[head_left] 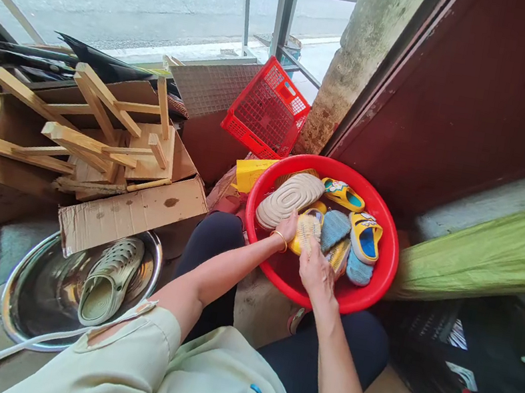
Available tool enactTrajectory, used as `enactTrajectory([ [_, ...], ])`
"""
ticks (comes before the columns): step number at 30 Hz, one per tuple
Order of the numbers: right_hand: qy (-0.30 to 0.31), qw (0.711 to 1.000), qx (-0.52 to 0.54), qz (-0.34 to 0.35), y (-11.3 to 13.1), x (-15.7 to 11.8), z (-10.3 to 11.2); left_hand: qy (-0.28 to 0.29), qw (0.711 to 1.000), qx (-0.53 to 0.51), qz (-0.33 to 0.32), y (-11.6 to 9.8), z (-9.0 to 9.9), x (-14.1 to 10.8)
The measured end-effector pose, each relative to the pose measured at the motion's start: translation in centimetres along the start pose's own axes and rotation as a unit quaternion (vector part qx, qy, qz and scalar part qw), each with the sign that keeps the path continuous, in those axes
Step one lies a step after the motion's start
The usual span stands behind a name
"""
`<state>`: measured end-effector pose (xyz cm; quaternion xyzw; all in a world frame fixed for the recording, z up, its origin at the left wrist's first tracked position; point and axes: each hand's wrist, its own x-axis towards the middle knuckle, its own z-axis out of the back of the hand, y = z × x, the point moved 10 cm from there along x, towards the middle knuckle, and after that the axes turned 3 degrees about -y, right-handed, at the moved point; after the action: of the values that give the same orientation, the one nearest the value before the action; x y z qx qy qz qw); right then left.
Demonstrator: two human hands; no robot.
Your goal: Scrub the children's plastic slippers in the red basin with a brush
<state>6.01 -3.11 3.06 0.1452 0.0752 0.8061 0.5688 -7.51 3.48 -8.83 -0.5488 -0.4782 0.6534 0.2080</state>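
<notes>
A small yellow slipper (295, 244), with a pale ribbed patch on top, lies between my hands over the red basin (382, 282). My left hand (287, 227), with a bangle at its wrist, is closed on the slipper's left side. Against the pale patch, my right hand (319, 272) has its fingers bent and pressed together; what they grip is hidden. Inside the basin, a large beige sole-up clog (291, 200) lies at the left. Yellow slippers with blue insides, such as the slipper (366, 235), lie at the right. A blue fuzzy piece (335, 228) sits beside my right hand.
A metal basin (17, 289) with one beige clog (112, 278) stands at the left, a white hose (26, 344) across its rim. Behind are wooden stools (114, 143) on cardboard (138, 212) and a red crate (270, 110). Green cloth (491, 254) hangs at the right.
</notes>
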Motion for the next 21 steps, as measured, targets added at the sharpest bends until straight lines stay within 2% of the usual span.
enactTrajectory([
  [2,0.004,1.000,0.022,0.006,0.4,1.2,0.3,-0.008,1.000,0.006,-0.008,-0.7,0.3,0.0],
  [4,0.011,0.999,0.038,0.015,0.2,1.1,1.0,-0.011,1.000,0.009,-0.016,-1.3,0.2,0.1],
  [10,0.017,0.999,0.010,0.037,-2.5,-4.4,3.3,-0.016,0.999,0.019,-0.025,-1.4,-0.5,0.5],
  [13,0.014,1.000,-0.006,0.027,-3.1,-5.3,3.2,-0.011,0.997,0.049,-0.055,-1.8,-0.6,0.5],
  [16,0.011,0.999,-0.030,0.012,-2.7,-3.5,2.1,0.004,0.994,0.074,-0.082,-2.1,-0.5,0.1],
  [21,0.005,0.999,-0.025,-0.022,-2.1,2.1,0.3,0.021,0.989,0.110,-0.093,-1.9,-0.3,-0.5],
])
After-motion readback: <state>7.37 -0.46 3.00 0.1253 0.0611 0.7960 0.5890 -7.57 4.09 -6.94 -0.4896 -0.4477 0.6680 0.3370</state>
